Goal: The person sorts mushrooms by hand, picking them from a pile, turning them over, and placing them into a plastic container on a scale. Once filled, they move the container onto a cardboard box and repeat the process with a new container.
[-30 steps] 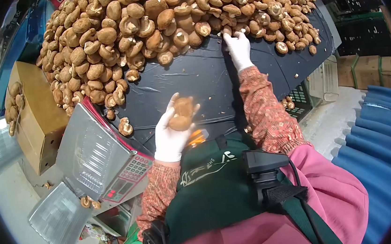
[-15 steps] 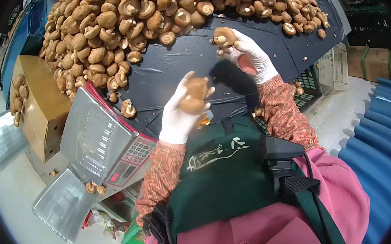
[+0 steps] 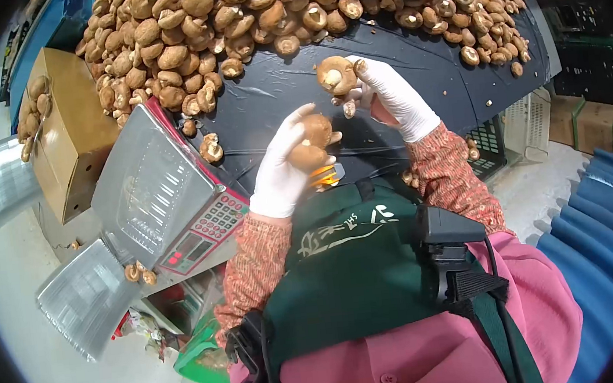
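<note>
Two brown mushrooms (image 3: 308,156) rest in my left hand (image 3: 279,172), which wears a white glove and has its fingers curled around them. To the right, my right hand (image 3: 397,98), also gloved, grips a mushroom (image 3: 337,75) whose pale stem faces up. Below that cap, a smaller stem piece (image 3: 349,107) shows at my right fingers. Both hands are above the dark table cover (image 3: 260,96), in front of a large heap of mushrooms (image 3: 181,37). Beneath my left hand lies a yellow-orange object (image 3: 326,176), partly hidden.
A scale with a keypad (image 3: 218,218) stands at the left, beside a cardboard box (image 3: 72,133). One loose mushroom (image 3: 210,148) lies by the scale. A green crate (image 3: 485,146) and blue corrugated sheeting (image 3: 596,215) are at the right.
The view has shifted a little. My right hand and its mushroom have come slightly closer to my left hand. The dark blurred shape between the hands is gone, and the yellow-orange object shows more.
</note>
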Available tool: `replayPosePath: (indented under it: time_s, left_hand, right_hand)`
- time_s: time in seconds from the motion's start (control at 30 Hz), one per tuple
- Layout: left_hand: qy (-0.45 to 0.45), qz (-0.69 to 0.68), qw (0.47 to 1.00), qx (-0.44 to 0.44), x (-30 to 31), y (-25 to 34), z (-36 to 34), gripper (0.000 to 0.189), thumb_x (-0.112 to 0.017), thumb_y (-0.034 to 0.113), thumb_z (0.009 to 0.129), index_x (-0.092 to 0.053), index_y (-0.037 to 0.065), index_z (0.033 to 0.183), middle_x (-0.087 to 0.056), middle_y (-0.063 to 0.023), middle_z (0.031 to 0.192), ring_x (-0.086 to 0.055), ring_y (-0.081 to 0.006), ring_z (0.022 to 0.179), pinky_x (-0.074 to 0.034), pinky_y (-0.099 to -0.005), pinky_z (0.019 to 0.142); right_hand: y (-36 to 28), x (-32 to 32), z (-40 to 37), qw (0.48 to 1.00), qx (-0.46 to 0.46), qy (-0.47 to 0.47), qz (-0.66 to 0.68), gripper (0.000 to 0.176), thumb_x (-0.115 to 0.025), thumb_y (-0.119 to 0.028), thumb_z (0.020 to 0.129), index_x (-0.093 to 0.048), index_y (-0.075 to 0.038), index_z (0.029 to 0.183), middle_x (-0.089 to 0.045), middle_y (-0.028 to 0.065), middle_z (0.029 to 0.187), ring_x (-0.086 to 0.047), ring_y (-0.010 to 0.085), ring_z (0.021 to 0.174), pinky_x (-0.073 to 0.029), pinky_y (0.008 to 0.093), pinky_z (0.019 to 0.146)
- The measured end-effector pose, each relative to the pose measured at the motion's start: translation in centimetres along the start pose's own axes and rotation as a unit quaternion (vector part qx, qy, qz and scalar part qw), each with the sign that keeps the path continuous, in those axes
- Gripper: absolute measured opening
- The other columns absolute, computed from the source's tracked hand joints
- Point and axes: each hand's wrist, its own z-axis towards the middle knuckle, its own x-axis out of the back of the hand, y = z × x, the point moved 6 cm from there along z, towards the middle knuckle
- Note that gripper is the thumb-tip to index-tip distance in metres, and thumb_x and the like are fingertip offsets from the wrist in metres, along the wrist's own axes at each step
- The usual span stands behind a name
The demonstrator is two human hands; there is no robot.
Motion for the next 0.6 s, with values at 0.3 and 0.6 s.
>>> replayPosePath:
  time_s: [0.3, 0.6]
  left_hand:
    - [0.012, 0.0, 1.0, -0.007, 1.1, 0.2, 0.7, 0.055, -0.058, 0.024, 0.098, -0.039, 0.006, 0.146, -0.053, -0.0216, 0.133, -0.058, -0.0412, 0.12, -0.063, -0.0448, 0.08]
    - [0.011, 0.013, 1.0, 0.015, 0.7, -0.9, 1.2, 0.054, -0.057, 0.024, 0.098, -0.039, 0.003, 0.145, -0.057, -0.0221, 0.128, -0.061, -0.0427, 0.117, -0.064, -0.0452, 0.078]
  right_hand:
    - [-7.1, 9.7, -14.7, 0.735, -0.2, 0.17, -0.626, 0.036, -0.075, -0.023, 0.086, -0.067, -0.003, 0.115, -0.073, 0.0103, 0.101, -0.07, 0.0152, 0.089, -0.055, 0.0304, 0.077]
    - [-7.8, 3.6, -4.3, 0.619, 0.139, 0.18, -0.752, 0.047, -0.074, -0.032, 0.083, -0.062, -0.01, 0.123, -0.068, 0.0116, 0.107, -0.068, 0.0309, 0.095, -0.055, 0.0398, 0.082]
